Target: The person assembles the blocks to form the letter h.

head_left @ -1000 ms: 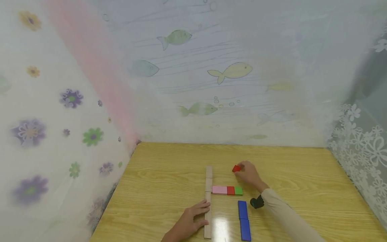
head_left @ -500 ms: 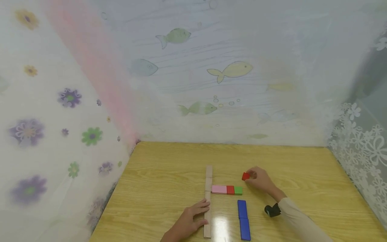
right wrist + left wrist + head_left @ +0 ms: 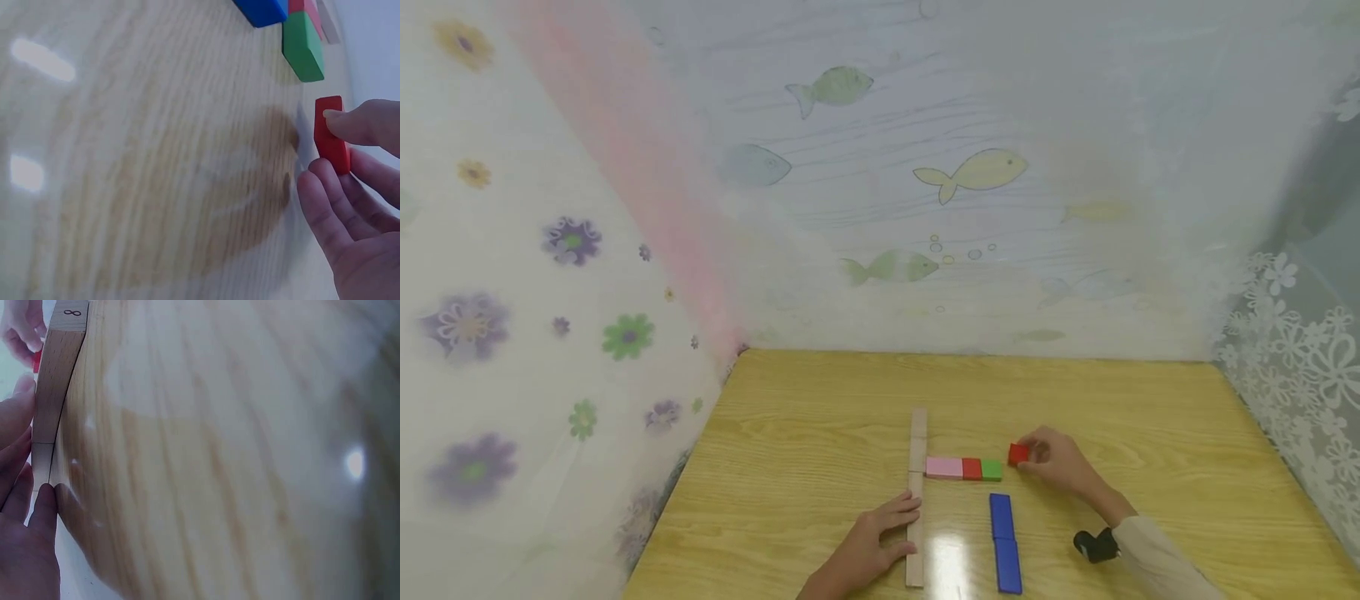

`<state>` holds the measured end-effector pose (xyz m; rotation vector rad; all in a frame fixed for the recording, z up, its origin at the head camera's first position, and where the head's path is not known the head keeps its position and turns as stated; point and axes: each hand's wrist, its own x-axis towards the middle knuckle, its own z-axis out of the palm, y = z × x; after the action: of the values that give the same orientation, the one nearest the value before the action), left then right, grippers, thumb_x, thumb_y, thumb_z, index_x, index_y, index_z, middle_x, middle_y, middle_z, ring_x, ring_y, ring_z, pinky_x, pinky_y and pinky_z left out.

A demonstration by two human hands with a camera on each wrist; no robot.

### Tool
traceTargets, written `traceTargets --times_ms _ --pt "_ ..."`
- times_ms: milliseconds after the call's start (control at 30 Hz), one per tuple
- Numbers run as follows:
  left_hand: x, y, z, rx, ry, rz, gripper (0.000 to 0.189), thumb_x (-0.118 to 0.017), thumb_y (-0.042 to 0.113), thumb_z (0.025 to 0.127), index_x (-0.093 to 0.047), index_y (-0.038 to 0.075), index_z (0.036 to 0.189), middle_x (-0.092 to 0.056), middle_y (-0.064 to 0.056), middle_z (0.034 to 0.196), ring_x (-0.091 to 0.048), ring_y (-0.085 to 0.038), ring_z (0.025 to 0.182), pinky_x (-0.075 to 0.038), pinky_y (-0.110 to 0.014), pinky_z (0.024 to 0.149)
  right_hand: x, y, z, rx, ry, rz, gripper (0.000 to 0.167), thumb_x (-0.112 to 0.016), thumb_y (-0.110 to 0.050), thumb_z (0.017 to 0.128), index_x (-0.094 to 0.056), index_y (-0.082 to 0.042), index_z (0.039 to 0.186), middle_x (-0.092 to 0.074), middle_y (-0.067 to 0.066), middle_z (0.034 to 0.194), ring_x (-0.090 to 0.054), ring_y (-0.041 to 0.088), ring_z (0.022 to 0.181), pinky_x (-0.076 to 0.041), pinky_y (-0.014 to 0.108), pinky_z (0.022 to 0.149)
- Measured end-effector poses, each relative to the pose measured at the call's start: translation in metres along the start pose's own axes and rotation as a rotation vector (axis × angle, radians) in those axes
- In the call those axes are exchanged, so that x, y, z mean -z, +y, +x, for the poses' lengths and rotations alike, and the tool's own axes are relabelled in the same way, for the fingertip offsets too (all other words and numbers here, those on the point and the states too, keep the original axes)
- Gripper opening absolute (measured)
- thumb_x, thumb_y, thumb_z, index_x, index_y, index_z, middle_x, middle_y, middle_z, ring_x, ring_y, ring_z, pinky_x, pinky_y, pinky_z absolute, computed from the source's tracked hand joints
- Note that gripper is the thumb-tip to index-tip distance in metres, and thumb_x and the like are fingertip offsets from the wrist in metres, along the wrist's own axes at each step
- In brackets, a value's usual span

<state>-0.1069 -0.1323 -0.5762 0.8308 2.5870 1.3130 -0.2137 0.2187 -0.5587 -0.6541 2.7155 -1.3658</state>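
A small red block (image 3: 1018,454) is pinched between the thumb and fingers of my right hand (image 3: 1058,464), just right of a green block (image 3: 991,471). The right wrist view shows this red block (image 3: 332,140) edge-on, the thumb on one face. Pink (image 3: 944,468), red (image 3: 972,469) and green blocks form a short row out from a long line of plain wooden blocks (image 3: 917,442). Against the near part of that line rests my left hand (image 3: 874,540), its fingers extended and fingertips at the wood. In the left wrist view, one wooden block (image 3: 69,314) bears an "8".
Two blue blocks (image 3: 1003,542) lie end to end right of the wooden line. A black wrist camera (image 3: 1096,546) sits at my right sleeve (image 3: 1157,554). The wooden table (image 3: 805,417) meets a fish-patterned curtain (image 3: 880,317) behind and a flowered one (image 3: 550,375) at left.
My right hand has moved right and toward me with the red block, from beyond the coloured row to beside its green end. My left hand has stayed on the wooden line.
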Motion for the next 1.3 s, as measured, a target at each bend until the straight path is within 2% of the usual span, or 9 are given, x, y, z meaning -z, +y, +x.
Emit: traceTargets --times_ms 300,533,1000,1300 --pt "0.0 0.0 -0.001 -0.023 0.009 0.011 0.046 -0.065 0.027 0.089 -0.058 0.005 0.128 -0.048 -0.004 0.14 -0.037 -0.024 0.134 -0.033 -0.042 0.108 -0.006 -0.004 -0.014 -0.011 -0.062 0.031 0.031 -0.077 -0.006 0.077 -0.064 0.005 0.103 -0.058 0.006 0.088 -0.053 0.007 0.071 -0.048 0.022 0.057" --pt "0.0 0.0 -0.001 -0.025 0.002 0.009 0.046 -0.066 0.025 0.088 -0.058 0.005 0.128 -0.048 -0.005 0.14 -0.037 -0.024 0.134 -0.033 -0.041 0.108 -0.007 -0.01 -0.017 0.012 -0.092 0.045 0.033 -0.078 -0.008 0.076 -0.064 0.005 0.104 -0.059 0.007 0.089 -0.055 0.01 0.071 -0.047 0.022 0.057" --pt "0.002 0.003 -0.002 -0.029 0.023 0.011 0.045 -0.068 0.022 0.087 -0.058 0.004 0.128 -0.049 -0.005 0.14 -0.038 -0.024 0.134 -0.034 -0.04 0.108 -0.008 -0.014 -0.02 0.094 -0.086 0.053 0.03 -0.077 -0.004 0.076 -0.065 0.004 0.103 -0.061 0.009 0.092 -0.06 0.019 0.077 -0.053 0.024 0.062" --pt "0.001 0.001 -0.001 -0.011 0.014 -0.005 0.046 -0.067 0.024 0.088 -0.058 0.005 0.128 -0.048 -0.003 0.141 -0.036 -0.023 0.135 -0.032 -0.04 0.109 -0.014 -0.014 -0.022 0.094 -0.084 0.047 0.032 -0.079 -0.006 0.075 -0.066 0.0 0.104 -0.061 0.005 0.092 -0.06 0.018 0.077 -0.053 0.026 0.064"
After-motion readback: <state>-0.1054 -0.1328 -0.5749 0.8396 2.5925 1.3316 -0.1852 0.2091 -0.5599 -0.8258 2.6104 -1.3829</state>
